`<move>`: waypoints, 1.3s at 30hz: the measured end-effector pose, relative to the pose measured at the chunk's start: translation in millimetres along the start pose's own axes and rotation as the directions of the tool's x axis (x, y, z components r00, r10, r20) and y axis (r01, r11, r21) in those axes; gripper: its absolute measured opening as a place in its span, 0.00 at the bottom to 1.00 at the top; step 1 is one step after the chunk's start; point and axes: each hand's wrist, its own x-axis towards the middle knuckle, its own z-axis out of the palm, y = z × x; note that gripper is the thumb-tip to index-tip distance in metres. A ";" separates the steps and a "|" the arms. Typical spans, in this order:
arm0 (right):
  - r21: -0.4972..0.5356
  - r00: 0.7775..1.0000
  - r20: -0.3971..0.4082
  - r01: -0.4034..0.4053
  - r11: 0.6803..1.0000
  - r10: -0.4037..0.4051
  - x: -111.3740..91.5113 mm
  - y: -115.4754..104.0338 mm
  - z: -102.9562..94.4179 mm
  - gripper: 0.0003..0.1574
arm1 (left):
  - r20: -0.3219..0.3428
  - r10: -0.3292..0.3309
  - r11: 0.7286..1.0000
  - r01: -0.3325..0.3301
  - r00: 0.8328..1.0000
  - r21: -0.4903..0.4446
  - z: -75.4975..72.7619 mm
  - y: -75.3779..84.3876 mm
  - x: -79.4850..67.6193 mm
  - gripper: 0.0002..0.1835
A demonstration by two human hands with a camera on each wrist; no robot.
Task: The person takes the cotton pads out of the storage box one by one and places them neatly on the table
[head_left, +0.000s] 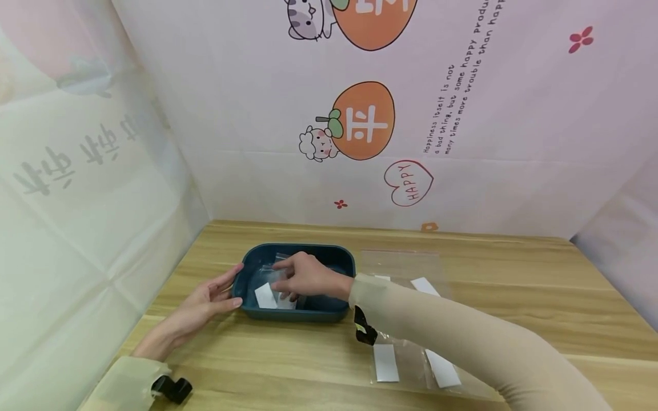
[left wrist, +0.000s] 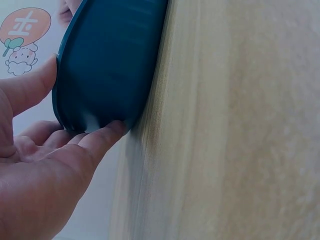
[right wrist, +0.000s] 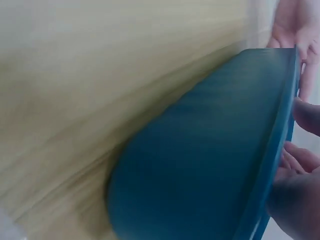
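Note:
A dark blue rectangular box (head_left: 308, 315) stands on the wooden table. My left hand (head_left: 197, 308) is at its left end, thumb and fingers spread against the rim and outer wall. In the left wrist view, fingertips (left wrist: 117, 127) lie low on the box wall (left wrist: 110, 65). My right hand (head_left: 308, 277) reaches over the box from the right, its fingers bent loosely among small clear bags (head_left: 281, 274). A gap shows between thumb and index finger. Inside, a white card (head_left: 265, 295) lies near the front left. The right wrist view shows the box's outer wall (right wrist: 200, 145), not the bags.
Right of the box, clear plastic bags (head_left: 406, 260) lie flat, with white cards (head_left: 385, 363) in or on them. My right forearm (head_left: 452, 325) crosses over part of them. A printed curtain (head_left: 257, 114) hangs behind the wooden table (head_left: 514, 274), with another at the left.

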 end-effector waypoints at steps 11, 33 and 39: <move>0.351 0.969 -0.057 -0.204 0.914 0.239 1.0 -7.0 12.0 0.34 | 0.006 0.006 1.000 -0.006 1.000 0.003 0.8 0.9 0.5 0.47; 0.328 0.995 -0.070 -0.049 0.944 0.076 -39.7 -4.8 -32.9 0.49 | -0.016 0.002 1.000 -0.001 1.000 0.026 1.4 1.6 -1.5 0.47; 0.366 0.993 -0.106 -0.013 0.931 0.055 -60.6 -8.1 -49.6 0.50 | -0.017 0.001 1.000 -0.001 1.000 0.028 1.8 1.9 -1.8 0.47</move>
